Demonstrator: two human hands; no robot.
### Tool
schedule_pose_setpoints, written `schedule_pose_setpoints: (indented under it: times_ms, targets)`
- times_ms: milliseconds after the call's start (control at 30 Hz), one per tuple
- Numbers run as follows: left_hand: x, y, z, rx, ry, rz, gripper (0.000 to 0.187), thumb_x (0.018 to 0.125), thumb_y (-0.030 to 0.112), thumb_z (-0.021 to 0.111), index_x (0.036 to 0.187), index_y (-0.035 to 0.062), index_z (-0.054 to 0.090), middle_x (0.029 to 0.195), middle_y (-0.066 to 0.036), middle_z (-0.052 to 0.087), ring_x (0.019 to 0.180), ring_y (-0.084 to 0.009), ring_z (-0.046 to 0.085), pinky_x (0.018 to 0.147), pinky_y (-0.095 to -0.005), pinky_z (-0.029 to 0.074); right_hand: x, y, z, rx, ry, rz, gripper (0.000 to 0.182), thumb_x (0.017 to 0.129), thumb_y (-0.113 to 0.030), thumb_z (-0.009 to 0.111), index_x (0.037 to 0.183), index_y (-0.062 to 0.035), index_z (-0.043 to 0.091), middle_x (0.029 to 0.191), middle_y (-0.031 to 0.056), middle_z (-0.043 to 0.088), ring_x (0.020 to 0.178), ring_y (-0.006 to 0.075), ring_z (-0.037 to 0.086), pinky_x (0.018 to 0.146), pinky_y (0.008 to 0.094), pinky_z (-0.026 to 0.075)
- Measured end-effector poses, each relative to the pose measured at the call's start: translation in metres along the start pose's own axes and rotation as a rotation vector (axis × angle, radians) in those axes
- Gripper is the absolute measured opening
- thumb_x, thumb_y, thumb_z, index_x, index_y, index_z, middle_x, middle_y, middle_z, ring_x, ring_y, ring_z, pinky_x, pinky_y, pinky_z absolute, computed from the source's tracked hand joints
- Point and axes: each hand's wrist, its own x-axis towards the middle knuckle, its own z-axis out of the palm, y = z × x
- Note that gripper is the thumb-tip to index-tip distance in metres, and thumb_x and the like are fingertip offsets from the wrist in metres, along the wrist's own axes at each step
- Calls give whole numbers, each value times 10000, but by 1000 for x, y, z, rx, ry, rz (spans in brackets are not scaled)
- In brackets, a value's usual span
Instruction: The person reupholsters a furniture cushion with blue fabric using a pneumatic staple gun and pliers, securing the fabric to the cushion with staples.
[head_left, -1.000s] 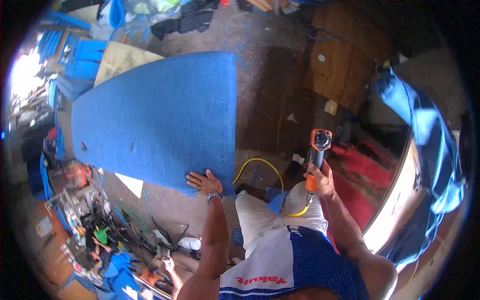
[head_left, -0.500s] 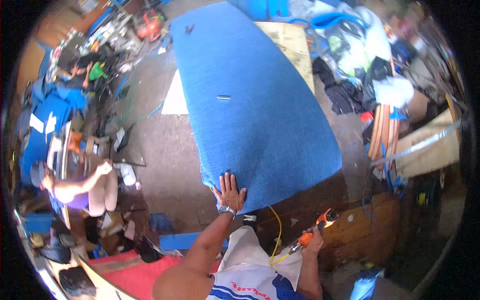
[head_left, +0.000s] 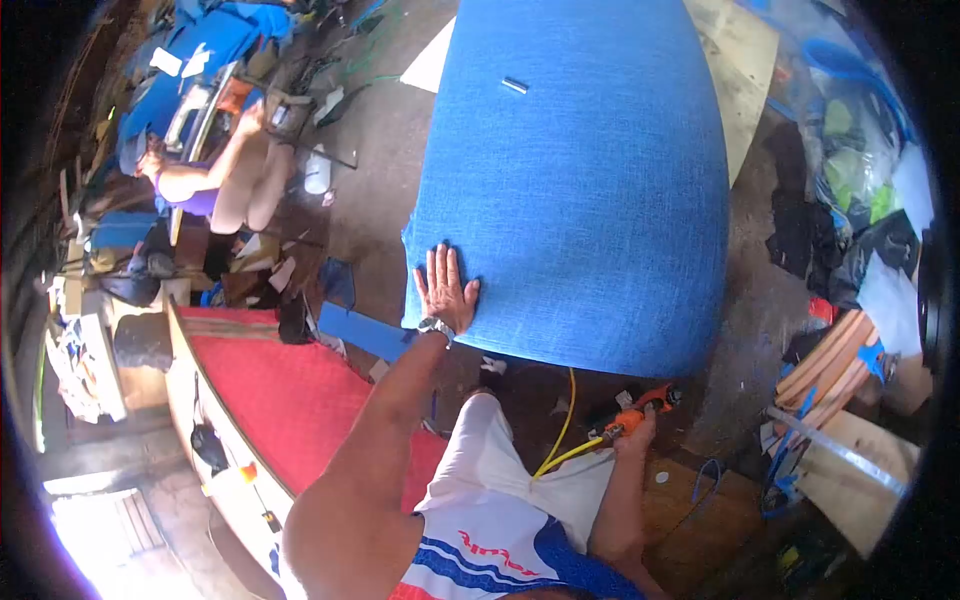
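Flatly — left hand [head_left: 447,293] on blue panel [head_left: 585,190], near edge — floor [head_left: 748,290] alongside.

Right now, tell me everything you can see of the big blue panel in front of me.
The blue panel is broad, covered in what looks like woven fabric, with a curved right side. It lies face up and runs out past the picture's top. Your left hand rests flat near its lower left corner; a small shiny strip lies on it farther up. Its underside is hidden.
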Motion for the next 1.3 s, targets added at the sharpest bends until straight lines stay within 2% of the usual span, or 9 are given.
schedule_pose_setpoints:
  times_ms: [167, 200, 367, 467, 600, 633, 733, 900, 1300]
  targets:
    - [39, -30, -15, -119, 138, -60, 723, 919, 494, 571, 1447, 35, 390, 1512, -179, 387, 1388, -366, 360, 1134, -597, 232, 31, -19, -24, -202, 60, -27, 335, 965, -434, 569, 947, -100, 587, 818, 63, 598, 609, 210, 569, 445, 366, 438]
    - [70, -69, 20, -185, 403, -168, 711, 905, 530, 582, 1383, 20, 452, 1416, -225, 476, 1277, -409, 467, 1079, -585, 327, 37, -18, -29, -259, 48, -75, 332, 959, -432, 583, 940, -100, 588, 820, 61, 597, 608, 214, 567, 434, 367, 429]
    - [148, -132, 24, -1119, -122, -1033, 664, 954, 544, 534, 1286, -31, 560, 1278, -283, 583, 1148, -479, 554, 972, -510, 460, 17, -25, -53, -424, -106, 1, 274, 972, -371, 589, 1005, -99, 569, 810, 51, 597, 664, 221, 607, 493, 379, 491]
    - [179, -161, 100, -1299, -65, -674, 550, 942, 500, 567, 1032, -31, 683, 1130, -244, 672, 1115, -407, 614, 936, -488, 467, -14, -25, -38, -505, -51, -107, 221, 989, -319, 559, 1027, -102, 551, 796, 43, 591, 688, 219, 622, 531, 381, 529]
    - [152, -125, -19, -933, 335, -489, 453, 963, 391, 564, 795, -22, 643, 806, -220, 685, 761, -323, 678, 686, -497, 479, -112, 7, 30, -605, 50, -65, 166, 987, -257, 521, 1046, -103, 537, 782, 45, 585, 722, 216, 627, 574, 390, 549]
    - [140, -114, -38, -1219, 215, -446, 400, 967, 347, 570, 856, -28, 655, 836, -248, 681, 775, -402, 670, 696, -504, 497, -129, 15, 42, -571, 46, -61, 197, 991, -296, 526, 1011, -101, 547, 783, 47, 594, 718, 213, 629, 535, 398, 539]
    - [110, -36, -27, -935, 311, -163, 237, 931, 219, 625, 1054, 18, 649, 993, -212, 696, 922, -382, 666, 801, -470, 539, -160, 45, 56, -516, 30, -53, 277, 1006, -364, 527, 954, -94, 563, 782, 54, 613, 716, 208, 637, 472, 413, 523]
    - [104, -23, -5, -802, 305, 111, 175, 910, 185, 579, 1007, 45, 619, 1221, -145, 654, 1119, -295, 620, 889, -422, 500, -166, 76, 68, -548, 164, -72, 222, 1018, -306, 518, 1010, -88, 562, 784, 56, 616, 745, 220, 648, 553, 392, 553]
    - [100, -29, 0, -748, 222, 220, 354, 896, 117, 496, 1221, -4, 565, 1472, -126, 471, 1312, -287, 477, 1006, -429, 436, -152, 55, 62, -717, -12, -123, 223, 1011, -272, 492, 1053, -60, 542, 787, 84, 626, 740, 248, 648, 689, 417, 557]
